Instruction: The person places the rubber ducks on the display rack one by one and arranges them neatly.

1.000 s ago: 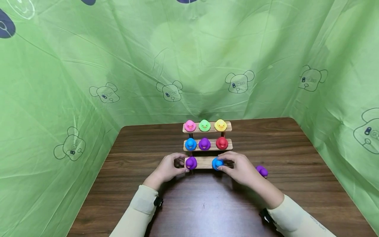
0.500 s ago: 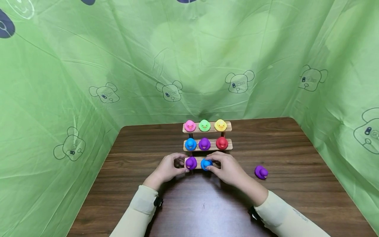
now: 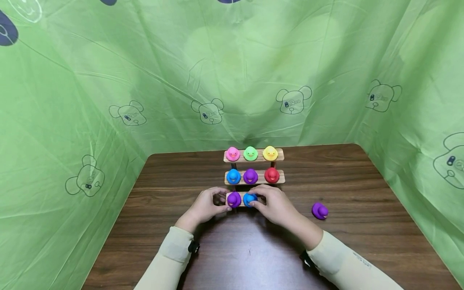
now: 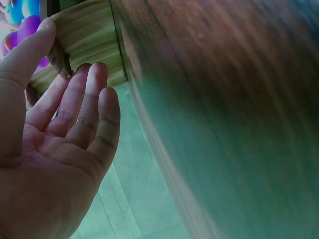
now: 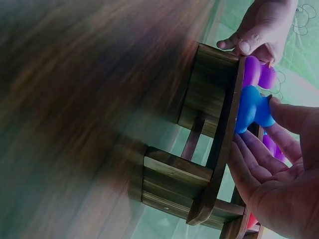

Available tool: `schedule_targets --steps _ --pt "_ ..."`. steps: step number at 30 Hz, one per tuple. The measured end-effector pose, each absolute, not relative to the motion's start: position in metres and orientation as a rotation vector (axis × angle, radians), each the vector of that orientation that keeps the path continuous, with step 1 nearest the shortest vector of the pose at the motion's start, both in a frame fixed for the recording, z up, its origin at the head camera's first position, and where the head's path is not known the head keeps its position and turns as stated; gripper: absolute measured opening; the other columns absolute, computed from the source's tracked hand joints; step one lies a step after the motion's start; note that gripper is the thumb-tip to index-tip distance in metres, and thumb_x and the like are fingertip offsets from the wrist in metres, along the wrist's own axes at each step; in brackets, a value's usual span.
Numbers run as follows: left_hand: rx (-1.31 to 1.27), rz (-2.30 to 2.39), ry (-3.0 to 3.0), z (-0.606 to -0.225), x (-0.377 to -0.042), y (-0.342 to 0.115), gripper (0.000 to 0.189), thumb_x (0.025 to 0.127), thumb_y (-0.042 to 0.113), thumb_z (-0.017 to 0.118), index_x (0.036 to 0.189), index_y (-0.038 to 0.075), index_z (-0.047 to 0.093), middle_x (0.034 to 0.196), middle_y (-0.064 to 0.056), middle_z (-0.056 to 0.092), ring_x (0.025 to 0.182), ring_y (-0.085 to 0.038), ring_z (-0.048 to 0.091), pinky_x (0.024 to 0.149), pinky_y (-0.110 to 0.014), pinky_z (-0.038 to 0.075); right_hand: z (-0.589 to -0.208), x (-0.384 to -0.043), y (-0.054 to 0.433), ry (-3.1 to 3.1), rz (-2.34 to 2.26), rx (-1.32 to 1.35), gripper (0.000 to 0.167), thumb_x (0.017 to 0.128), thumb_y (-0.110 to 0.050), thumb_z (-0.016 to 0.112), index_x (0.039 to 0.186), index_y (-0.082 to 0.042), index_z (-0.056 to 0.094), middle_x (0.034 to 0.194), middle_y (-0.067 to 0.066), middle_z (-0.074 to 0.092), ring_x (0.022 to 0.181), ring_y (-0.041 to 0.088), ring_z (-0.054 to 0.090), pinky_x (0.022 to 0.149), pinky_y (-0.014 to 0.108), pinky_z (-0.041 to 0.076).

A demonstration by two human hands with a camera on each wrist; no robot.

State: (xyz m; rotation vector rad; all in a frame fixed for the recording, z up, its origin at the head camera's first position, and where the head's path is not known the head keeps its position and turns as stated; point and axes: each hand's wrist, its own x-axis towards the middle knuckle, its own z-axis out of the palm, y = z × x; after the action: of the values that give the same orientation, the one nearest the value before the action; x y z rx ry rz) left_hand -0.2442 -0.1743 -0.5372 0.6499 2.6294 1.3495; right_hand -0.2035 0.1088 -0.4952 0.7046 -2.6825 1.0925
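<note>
A three-tier wooden display stand (image 3: 281,177) carries rubber ducks. My right hand (image 3: 274,204) pinches a blue rubber duck (image 5: 250,110) between thumb and fingers, at the middle of the lowest shelf. Just left of it on that shelf sits a purple rubber duck (image 3: 234,199). Beside that one, my left hand (image 3: 206,205) holds the shelf's left end, thumb at the front edge and fingers behind. In the left wrist view the thumb (image 4: 42,37) lies against the shelf's edge, and the other fingers bend loosely near the stand's wooden side (image 4: 92,37).
The middle shelf bears a blue duck (image 3: 233,177), a purple duck (image 3: 250,176) and a red duck (image 3: 272,175). On top are pink (image 3: 233,154), green (image 3: 250,153) and yellow ducks (image 3: 270,153). Another purple duck (image 3: 320,211) lies on the table (image 3: 362,241) at right. Green cloth (image 3: 246,80) surrounds it.
My right hand has slid the blue duck leftward along the lowest shelf, from its right end to the middle, beside the purple duck. The left hand has kept its place.
</note>
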Motion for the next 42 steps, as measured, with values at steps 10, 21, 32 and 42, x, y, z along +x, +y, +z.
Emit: schedule_targets --steps 10,21,32,42 --pt "0.664 1.354 2.631 -0.537 -0.245 -0.1741 0.051 0.079 0.015 0.095 0.124 0.008 0.072 0.107 0.002 0.073 0.093 -0.017 0.073 0.084 -0.034 0.062 -0.4948 -0.2034 0.1079 -2.664 1.059 0.733 0.026 0.092 -0.022 0.084 0.117 -0.016 0.079 0.115 -0.004 0.074 0.091 0.022 0.068 0.081 0.041 0.055" --pt "0.649 1.355 2.624 -0.5353 -0.2449 -0.1744 0.052 0.079 0.016 0.095 0.125 0.007 0.072 0.107 0.0 0.074 0.095 -0.022 0.074 0.085 -0.038 0.062 -0.497 -0.2033 0.1082 -2.652 1.045 0.736 0.027 0.093 -0.022 0.083 0.118 -0.016 0.079 0.116 -0.003 0.072 0.092 0.024 0.069 0.081 0.042 0.055" --pt "0.654 1.341 2.636 -0.5364 -0.2453 -0.1747 0.052 0.079 0.017 0.095 0.124 0.007 0.072 0.106 0.001 0.074 0.094 -0.02 0.074 0.085 -0.037 0.062 -0.4976 -0.2023 0.1074 -2.642 1.009 0.723 0.028 0.092 -0.023 0.085 0.119 -0.017 0.079 0.117 -0.003 0.072 0.096 0.019 0.069 0.082 0.044 0.057" --pt "0.664 1.352 2.631 -0.5381 -0.2452 -0.1744 0.052 0.079 0.016 0.095 0.125 0.005 0.072 0.105 0.0 0.074 0.094 -0.021 0.074 0.085 -0.038 0.062 -0.4996 -0.2019 0.1089 -2.618 0.982 0.719 0.036 0.087 -0.021 0.088 0.12 -0.011 0.078 0.116 0.001 0.074 0.107 0.018 0.07 0.091 0.044 0.059"
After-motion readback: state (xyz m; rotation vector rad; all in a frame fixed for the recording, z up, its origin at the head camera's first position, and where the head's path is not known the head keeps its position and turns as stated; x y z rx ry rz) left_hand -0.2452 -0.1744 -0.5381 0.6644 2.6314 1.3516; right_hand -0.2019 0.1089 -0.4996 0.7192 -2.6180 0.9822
